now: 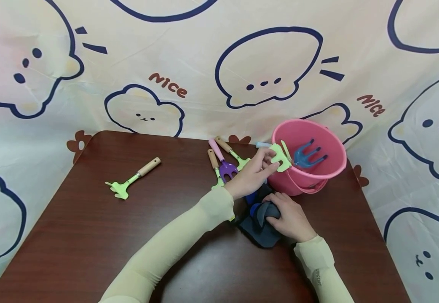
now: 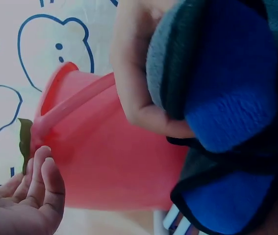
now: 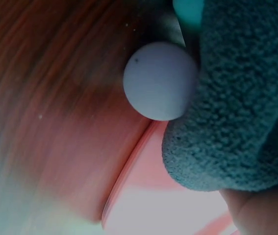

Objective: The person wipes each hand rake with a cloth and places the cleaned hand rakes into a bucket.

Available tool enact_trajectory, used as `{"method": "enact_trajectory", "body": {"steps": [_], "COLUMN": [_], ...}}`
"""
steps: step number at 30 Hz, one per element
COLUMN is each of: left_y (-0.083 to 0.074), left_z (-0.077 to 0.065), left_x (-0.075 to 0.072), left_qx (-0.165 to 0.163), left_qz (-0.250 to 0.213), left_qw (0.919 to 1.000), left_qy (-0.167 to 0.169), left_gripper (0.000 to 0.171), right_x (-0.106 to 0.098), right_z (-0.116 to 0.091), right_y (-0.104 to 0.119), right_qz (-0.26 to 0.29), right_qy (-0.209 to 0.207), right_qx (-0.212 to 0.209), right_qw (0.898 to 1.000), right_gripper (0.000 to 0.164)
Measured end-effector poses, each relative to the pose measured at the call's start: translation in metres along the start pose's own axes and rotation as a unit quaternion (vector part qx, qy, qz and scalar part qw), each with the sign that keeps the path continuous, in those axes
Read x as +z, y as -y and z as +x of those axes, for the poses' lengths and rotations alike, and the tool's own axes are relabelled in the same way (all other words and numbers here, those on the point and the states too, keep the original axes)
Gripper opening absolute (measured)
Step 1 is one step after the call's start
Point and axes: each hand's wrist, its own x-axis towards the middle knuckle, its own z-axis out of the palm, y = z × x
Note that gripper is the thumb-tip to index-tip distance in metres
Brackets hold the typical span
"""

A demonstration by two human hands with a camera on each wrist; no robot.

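Observation:
My left hand (image 1: 253, 170) is at the near left rim of a pink bucket (image 1: 297, 183), its fingers pinching a small light-green garden tool (image 1: 281, 159) with a notched head. The tool's handle is hidden from me. Just nearer, my right hand (image 1: 290, 216) grips a bunched dark-grey cloth (image 1: 262, 235) with blue lining (image 2: 232, 93) and black edging. In the right wrist view a pale round knob (image 3: 161, 81) shows beside the cloth; what it belongs to is hidden. Inside the bucket leans a blue fork (image 1: 309, 155).
Left of my left hand lie a purple fork (image 1: 227, 169) with a pink handle and green-headed tools (image 1: 241, 160) with wooden handles. Another green rake (image 1: 132, 179) lies alone at the left of the brown table (image 1: 90, 240). A patterned curtain (image 1: 196, 50) hangs behind.

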Motion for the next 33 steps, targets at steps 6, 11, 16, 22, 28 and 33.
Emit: {"method": "enact_trajectory", "body": {"steps": [6,11,16,22,28,33], "left_y": [0.007,0.012,0.017,0.028,0.061,0.082], "left_z": [-0.004,-0.010,-0.012,-0.014,-0.037,-0.081], "left_x": [-0.010,-0.023,-0.049,-0.095,-0.157,-0.199], "left_qx": [-0.003,0.003,-0.006,-0.047,-0.107,-0.253], "left_qz": [-0.015,-0.002,0.038,0.124,0.373,0.453], "left_qw": [0.9999,0.9997,0.9960,0.9803,0.8921,0.8245], "left_qy": [0.006,-0.023,-0.081,-0.147,-0.232,-0.226], "left_gripper": [0.039,0.031,0.028,0.034,0.041,0.057], "right_x": [-0.001,-0.002,-0.003,-0.003,-0.004,-0.006], "right_z": [-0.001,0.000,0.000,-0.001,-0.002,-0.003], "right_y": [-0.001,-0.001,0.000,-0.001,-0.001,-0.002], "right_qz": [0.003,0.008,0.007,0.003,0.012,0.014], "right_qy": [0.001,0.003,0.000,0.002,0.003,-0.003], "right_qx": [-0.002,0.002,0.001,-0.001,0.001,-0.003], "right_qw": [1.000,1.000,1.000,1.000,1.000,1.000], "right_gripper": [0.042,0.041,0.040,0.040,0.039,0.040]}}
